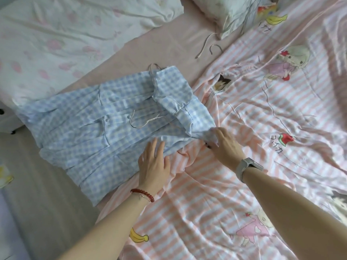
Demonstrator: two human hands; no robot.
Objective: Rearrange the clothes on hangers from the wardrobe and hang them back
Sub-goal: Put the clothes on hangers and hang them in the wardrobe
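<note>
Forearms, two, bare, entering from 6 and 5 o'clock and reaching toward the centre of the bed.

Left hand [154, 163]: palm down, fingers spread and laid flat on the lower hem edge of the blue checked garment [105, 126]; wrist straight. Red bead bracelet [143, 194] on that wrist, with a thin pale chain beside it.

Right hand [224, 142]: extended further, at about 3 o'clock from the left hand, wrist bent slightly inward; fingers curled and closed on a bunched corner of the same garment (thumb hidden under the cloth). Grey wristband [247, 166] on the right wrist.

Blue checked garment: lying flat across the middle of the bed, pleated, two covered buttons showing, one part folded back over the top at 12 o'clock. Pale cord [144, 121] resting loose on its front. Hanger hook [154, 67] protruding from its upper edge.

Pink striped sheet [244, 184]: cartoon figures and fruit prints, rumpled, occupying the 1 to 6 o'clock area; the garment's right edge overlaps it.

Second hanger hook [216, 48]: metal, at 1 o'clock, lying on the plain pink sheet near a pale printed pillow [242, 14].

White floral quilt [62, 34]: at 10 to 11 o'clock.
</note>
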